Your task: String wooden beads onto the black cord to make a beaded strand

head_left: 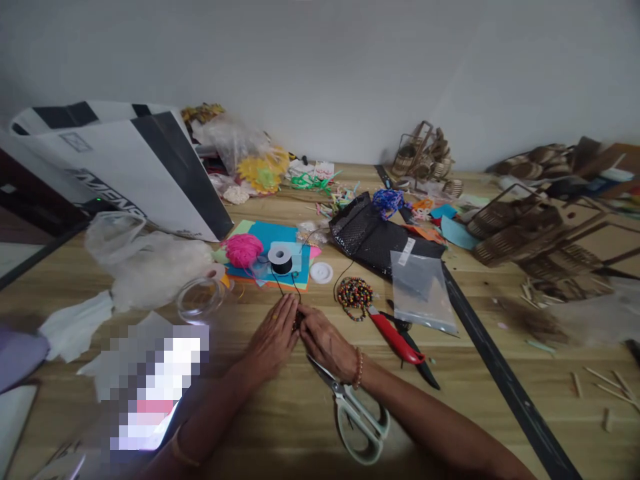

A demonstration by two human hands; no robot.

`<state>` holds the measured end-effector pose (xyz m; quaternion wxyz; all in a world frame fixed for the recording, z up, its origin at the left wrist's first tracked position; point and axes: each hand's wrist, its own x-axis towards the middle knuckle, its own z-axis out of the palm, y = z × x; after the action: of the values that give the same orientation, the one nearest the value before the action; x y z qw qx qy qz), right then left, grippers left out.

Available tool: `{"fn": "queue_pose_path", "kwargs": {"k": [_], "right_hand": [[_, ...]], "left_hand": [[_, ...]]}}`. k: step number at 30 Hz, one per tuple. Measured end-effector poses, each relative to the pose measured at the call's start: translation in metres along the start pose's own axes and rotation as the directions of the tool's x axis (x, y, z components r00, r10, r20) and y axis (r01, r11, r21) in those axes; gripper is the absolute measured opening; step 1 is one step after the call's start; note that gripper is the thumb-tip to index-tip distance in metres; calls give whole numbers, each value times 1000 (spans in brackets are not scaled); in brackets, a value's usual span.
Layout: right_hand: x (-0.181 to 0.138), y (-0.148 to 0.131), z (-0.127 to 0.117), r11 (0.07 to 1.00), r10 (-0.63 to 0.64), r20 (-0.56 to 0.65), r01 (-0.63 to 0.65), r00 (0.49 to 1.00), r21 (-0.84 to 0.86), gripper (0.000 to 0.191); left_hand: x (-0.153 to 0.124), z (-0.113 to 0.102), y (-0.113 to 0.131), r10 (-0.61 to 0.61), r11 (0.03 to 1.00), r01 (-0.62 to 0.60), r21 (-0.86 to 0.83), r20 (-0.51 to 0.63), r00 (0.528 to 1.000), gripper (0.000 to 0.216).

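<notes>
My left hand [275, 333] and my right hand [326, 341] meet at the middle of the wooden table, their fingers closed together. Between the fingertips is a small dark bit of cord, mostly hidden. Black cord [298, 285] runs from there up toward a white spool of black cord [281, 257] just beyond. Scissors [354, 419] with pale green handles lie under and beside my right wrist, blades partly covered. To the right of my right hand sits a coil of multicoloured beads [355, 295]. A red-handled cutter [399, 339] is close to the beads.
Coloured paper [280, 235] with pink yarn [244, 250] lies beyond the spool. A black padded envelope [380, 237] and a clear bag [423, 293] are on the right, near woven baskets [520, 223]. A lit phone [160, 393] lies left; a large white bag [125, 167] stands behind.
</notes>
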<state>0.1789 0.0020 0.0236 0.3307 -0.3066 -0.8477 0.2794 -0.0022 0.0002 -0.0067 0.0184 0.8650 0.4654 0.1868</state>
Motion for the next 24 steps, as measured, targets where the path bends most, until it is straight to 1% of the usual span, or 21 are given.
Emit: {"fn": "queue_pose_path", "kwargs": {"k": [4,11,14,16,18,20,22,24], "right_hand": [[-1,-4,2,1000,-4,50,4,999,12,11],[1,-7,1,997,-7,34,4,999,80,12],[1,-5,-3,983,42,27,-46,999,177,10],[0,-1,-6,957,117,-30,-105,993,270,10],[0,4,-8,919,219,-117,-165,969,358,11],[0,9,-10,861,336,-180,-225,924,456,16],[0,14,-12,791,441,-207,-268,874,551,21],[1,16,-13,741,504,-228,-281,833,610,25]], "left_hand": [[1,-2,0,7,999,-7,-49,10,1000,58],[3,-7,2,0,998,3,-67,47,999,58],[3,-8,3,-19,997,23,-79,45,999,58],[4,-9,4,-37,996,41,-83,46,998,59],[5,-11,5,-56,994,61,-95,52,997,59],[6,-14,6,-80,987,87,-133,59,995,58],[6,-17,7,-112,972,124,-197,75,991,55],[7,-20,7,-158,942,178,-283,90,983,54]]}}
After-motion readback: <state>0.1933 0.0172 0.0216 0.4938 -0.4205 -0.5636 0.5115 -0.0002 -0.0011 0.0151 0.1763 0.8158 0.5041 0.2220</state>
